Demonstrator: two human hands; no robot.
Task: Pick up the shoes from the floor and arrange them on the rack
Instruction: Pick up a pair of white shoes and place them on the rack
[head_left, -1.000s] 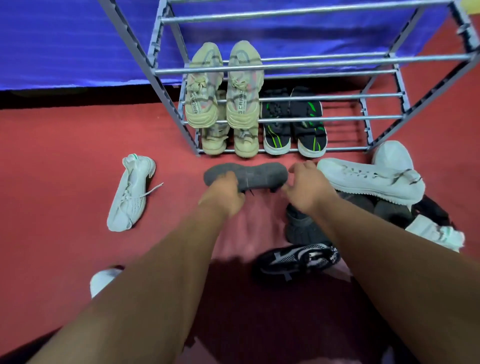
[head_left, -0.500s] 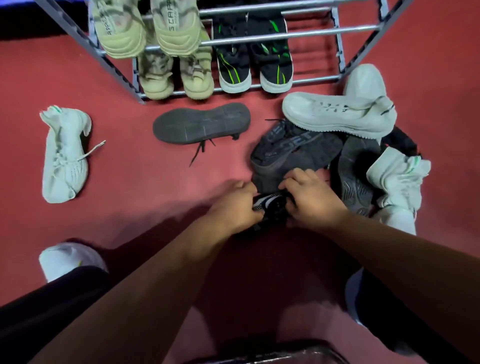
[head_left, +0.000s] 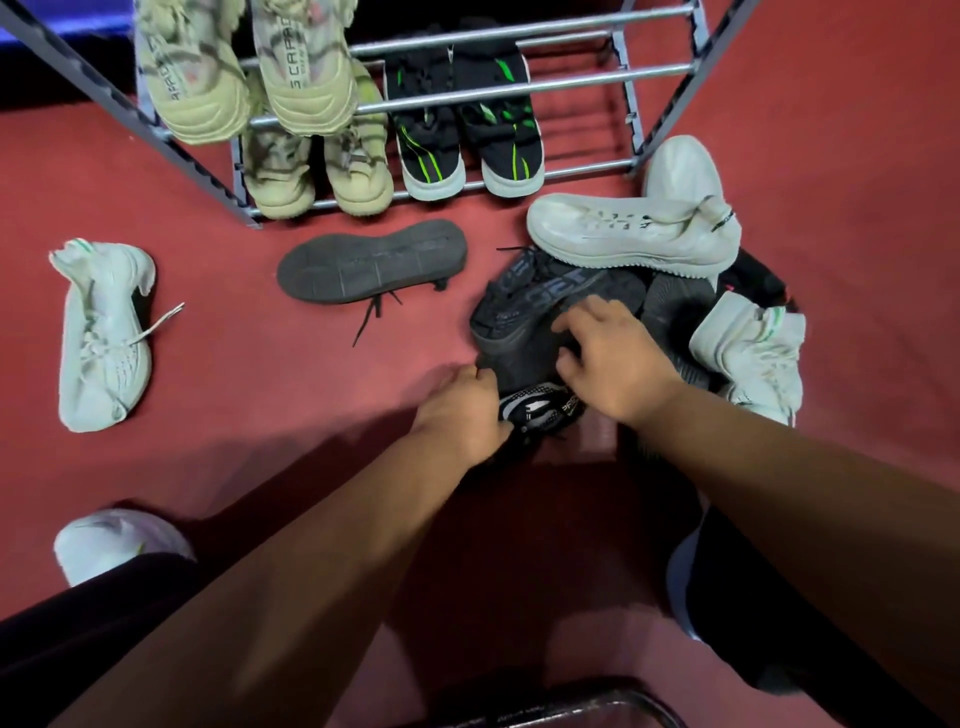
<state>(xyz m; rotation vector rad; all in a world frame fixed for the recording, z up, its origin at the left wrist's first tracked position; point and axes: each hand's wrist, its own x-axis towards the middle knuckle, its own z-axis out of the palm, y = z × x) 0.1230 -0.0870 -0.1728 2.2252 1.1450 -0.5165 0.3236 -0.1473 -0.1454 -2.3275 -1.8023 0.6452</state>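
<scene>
The grey metal rack (head_left: 519, 89) stands at the top and holds two beige pairs (head_left: 306, 78) and a black-and-green pair (head_left: 462, 135). On the red floor a dark grey shoe (head_left: 371, 265) lies sole up in front of the rack. To its right is a heap of shoes. My left hand (head_left: 462, 415) grips a black-and-white mesh shoe (head_left: 537, 410) at the heap's near edge. My right hand (head_left: 610, 358) curls over a dark grey shoe (head_left: 519, 306) in the heap, thumb and fingers around its opening.
A white shoe (head_left: 623, 234) tops the heap, with a white-and-green shoe (head_left: 748, 348) to the right. Another white shoe (head_left: 101, 338) lies alone at the left. A white shoe toe (head_left: 119, 540) shows beside my dark trouser leg at the lower left.
Both hands let go of the sole-up grey shoe and came back to the heap. My right hand then shifted from the mesh shoe up onto the dark grey shoe.
</scene>
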